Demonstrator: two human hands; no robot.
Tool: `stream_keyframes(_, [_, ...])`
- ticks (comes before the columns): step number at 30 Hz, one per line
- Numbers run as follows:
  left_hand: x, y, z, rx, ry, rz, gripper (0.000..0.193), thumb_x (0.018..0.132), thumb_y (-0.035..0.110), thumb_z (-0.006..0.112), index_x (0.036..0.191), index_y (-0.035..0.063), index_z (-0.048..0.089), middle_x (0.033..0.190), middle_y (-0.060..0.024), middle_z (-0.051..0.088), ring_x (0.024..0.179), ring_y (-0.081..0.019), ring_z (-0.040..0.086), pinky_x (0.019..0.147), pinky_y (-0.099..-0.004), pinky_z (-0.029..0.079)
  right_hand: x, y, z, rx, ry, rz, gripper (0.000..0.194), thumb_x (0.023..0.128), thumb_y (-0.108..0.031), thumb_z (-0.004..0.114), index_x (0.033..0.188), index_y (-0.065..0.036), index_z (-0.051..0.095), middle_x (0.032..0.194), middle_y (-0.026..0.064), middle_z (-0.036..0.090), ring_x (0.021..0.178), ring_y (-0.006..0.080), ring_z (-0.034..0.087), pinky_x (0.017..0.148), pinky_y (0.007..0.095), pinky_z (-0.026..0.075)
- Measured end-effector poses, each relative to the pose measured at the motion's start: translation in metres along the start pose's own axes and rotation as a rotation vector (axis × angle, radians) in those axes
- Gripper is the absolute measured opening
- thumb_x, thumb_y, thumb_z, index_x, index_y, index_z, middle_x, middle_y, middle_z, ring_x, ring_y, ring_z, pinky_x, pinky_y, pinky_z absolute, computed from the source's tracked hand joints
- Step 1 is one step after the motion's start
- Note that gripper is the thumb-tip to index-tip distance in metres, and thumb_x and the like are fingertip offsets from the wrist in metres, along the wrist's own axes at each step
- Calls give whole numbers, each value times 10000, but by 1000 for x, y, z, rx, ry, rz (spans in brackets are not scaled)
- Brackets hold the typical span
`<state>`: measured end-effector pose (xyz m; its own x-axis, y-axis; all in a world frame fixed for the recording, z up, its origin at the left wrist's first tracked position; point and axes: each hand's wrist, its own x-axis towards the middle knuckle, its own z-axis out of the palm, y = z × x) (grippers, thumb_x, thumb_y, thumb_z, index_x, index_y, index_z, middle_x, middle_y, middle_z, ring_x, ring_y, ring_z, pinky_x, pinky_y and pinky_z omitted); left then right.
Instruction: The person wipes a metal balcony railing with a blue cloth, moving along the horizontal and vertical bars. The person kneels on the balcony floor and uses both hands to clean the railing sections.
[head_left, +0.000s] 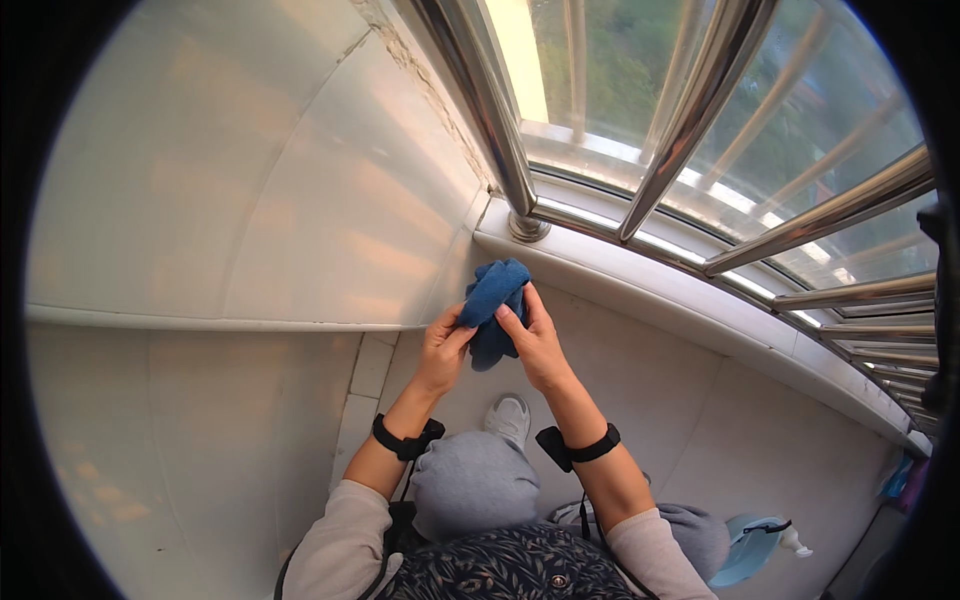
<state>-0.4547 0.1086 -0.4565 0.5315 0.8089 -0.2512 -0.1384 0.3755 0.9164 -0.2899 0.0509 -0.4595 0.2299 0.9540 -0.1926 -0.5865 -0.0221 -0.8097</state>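
Observation:
A bunched blue cloth hangs in folds between my two hands, above the tiled floor. My left hand pinches its left edge between thumb and fingers. On the other side, my right hand grips the cloth with the thumb in front and the fingers partly hidden behind it. The lower folds droop below my thumbs. Beyond the cloth lies the corner where the tiled wall meets the low white ledge.
Polished metal railing bars rise from the ledge before a window. A light blue basin and a white pump-top bottle are at lower right. My shoe is on the floor below my hands.

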Motion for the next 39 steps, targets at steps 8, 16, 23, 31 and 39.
stream_keyframes(8, [-22,-7,-33,771,237,503,429,938,143,667,1304,-50,554,1309,-186,604,1208,-277,598,1036,-385,453,67,-29,110,-464,-34,-749,779,889,-240,737,1577,-129,389,1637,248,231,1501,441,233,1206,519,238])
stream_keyframes(16, [-9,-82,-61,840,-33,207,191,914,12,664,1100,-30,669,1046,-187,712,956,-320,696,850,-373,534,126,72,63,-399,232,-276,523,1030,-157,529,1483,59,381,1625,309,226,1507,467,240,1217,459,256])
stream_keyframes(23, [-3,-119,-83,1005,-469,-178,329,994,147,602,1267,-35,628,1219,-198,701,1163,-292,652,987,-383,496,83,110,59,-655,245,-418,538,963,-50,578,1473,13,417,1531,303,343,1381,479,374,1167,474,333])
stream_keyframes(31, [1,-87,-51,1082,-496,-146,395,1013,213,594,1313,-43,574,1272,-216,668,1183,-332,636,1001,-399,489,62,49,8,-1292,-47,-946,332,792,-63,664,1105,-132,749,1360,109,582,1227,290,540,998,401,463])
stream_keyframes(39, [34,-77,1,984,-579,-277,407,1026,235,578,1357,-1,589,1339,-193,620,1236,-312,611,1021,-377,496,73,2,-122,-2074,-62,-1300,227,907,-239,654,1102,-277,763,1599,24,418,1416,233,416,1162,373,327])
